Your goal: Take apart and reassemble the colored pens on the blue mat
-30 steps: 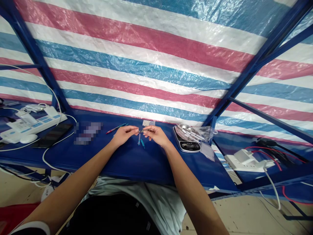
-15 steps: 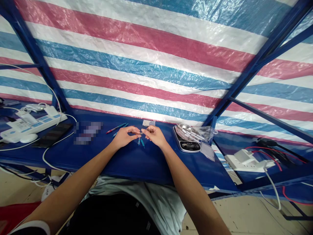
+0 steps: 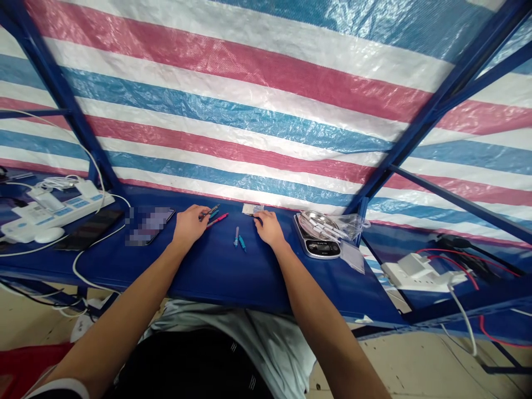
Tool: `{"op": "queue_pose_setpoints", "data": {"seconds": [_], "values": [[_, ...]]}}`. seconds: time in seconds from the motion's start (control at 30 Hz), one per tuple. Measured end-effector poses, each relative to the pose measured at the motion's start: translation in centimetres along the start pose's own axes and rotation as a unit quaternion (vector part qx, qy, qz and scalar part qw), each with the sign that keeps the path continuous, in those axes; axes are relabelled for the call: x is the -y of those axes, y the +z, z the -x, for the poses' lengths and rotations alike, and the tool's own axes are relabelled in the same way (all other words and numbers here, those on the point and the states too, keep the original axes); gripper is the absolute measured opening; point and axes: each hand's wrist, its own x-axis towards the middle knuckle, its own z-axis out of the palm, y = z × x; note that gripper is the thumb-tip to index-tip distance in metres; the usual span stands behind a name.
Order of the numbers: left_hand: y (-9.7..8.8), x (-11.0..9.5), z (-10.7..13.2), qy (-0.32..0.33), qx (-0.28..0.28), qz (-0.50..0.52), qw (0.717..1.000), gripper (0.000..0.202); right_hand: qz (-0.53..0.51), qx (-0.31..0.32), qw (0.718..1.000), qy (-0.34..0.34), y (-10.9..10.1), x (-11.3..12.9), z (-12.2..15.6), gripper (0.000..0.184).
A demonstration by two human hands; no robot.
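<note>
My left hand (image 3: pixel 190 224) lies palm down on the blue table top (image 3: pixel 224 282), over the near ends of a red pen (image 3: pixel 218 220) and a teal pen (image 3: pixel 213 213). My right hand (image 3: pixel 268 228) rests near a small pale packet (image 3: pixel 252 208), its curled fingertips beside it. Whether those fingers pinch something small, I cannot tell. Between my hands lie two small blue-capped syringes (image 3: pixel 236 236) on the table, touching neither hand.
A digital scale (image 3: pixel 318 246) carries a steel bowl (image 3: pixel 316 221) of white syringes, with a plastic bag (image 3: pixel 353 224) beside it. A blurred rectangular object (image 3: pixel 147 224) lies left of my left hand. Farther left stand a power strip (image 3: pixel 54 213) and a mouse (image 3: pixel 49 235).
My hands have parted from the pinch above the syringes. The left moved left onto the pens and the right moved back and right; the small metal piece between them no longer shows.
</note>
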Motion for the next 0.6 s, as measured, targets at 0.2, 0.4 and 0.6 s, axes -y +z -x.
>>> {"op": "queue_pose_setpoints", "data": {"seconds": [0.2, 0.4, 0.6], "values": [[0.4, -1.9, 0.7, 0.035, 0.031, -0.019, 0.999, 0.022, -0.010, 0.025, 1.000, 0.007, 0.3, -1.0, -0.5, 0.024], [1.8, -6.4, 2.2, 0.211, 0.168, 0.072, 0.960, 0.028, -0.053, 0.020, 0.998, 0.026, -0.1, -1.1, -0.5, 0.026], [2.9, -6.2, 2.0, 0.141, 0.151, 0.141, 0.968, 0.022, -0.134, 0.035, 0.989, 0.042, -0.2, -0.9, -0.3, 0.029]]}}
